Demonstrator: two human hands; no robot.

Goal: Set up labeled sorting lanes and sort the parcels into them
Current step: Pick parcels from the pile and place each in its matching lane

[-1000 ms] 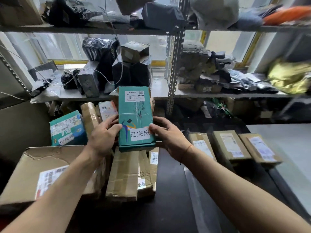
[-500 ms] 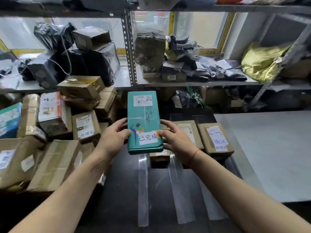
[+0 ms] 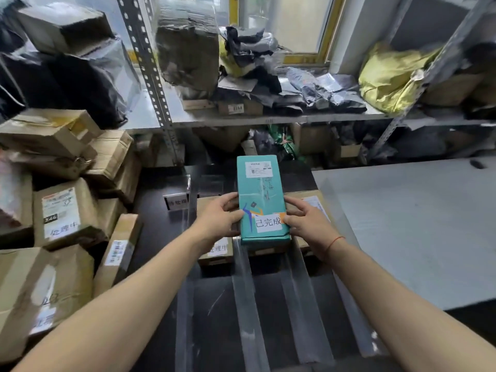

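I hold a teal parcel (image 3: 261,194) with a white handwritten label between both hands. My left hand (image 3: 218,217) grips its left edge and my right hand (image 3: 306,222) grips its right edge. The parcel hovers above the dark table (image 3: 214,304), over brown parcels lying in the lanes: one (image 3: 214,251) under my left hand and another (image 3: 312,200) under my right hand. Clear tape strips (image 3: 247,296) run along the table as lane dividers. A small clear label stand (image 3: 177,202) sits at the far end of the left lane.
A heap of brown cardboard parcels (image 3: 64,210) fills the left side. A grey tabletop (image 3: 418,224) lies to the right. Metal shelving (image 3: 150,71) behind carries black bags, boxes and a yellow bag (image 3: 389,79).
My view and both hands have swung right, carrying the teal parcel from above the left heap to over the taped lanes and the brown parcels lying there.
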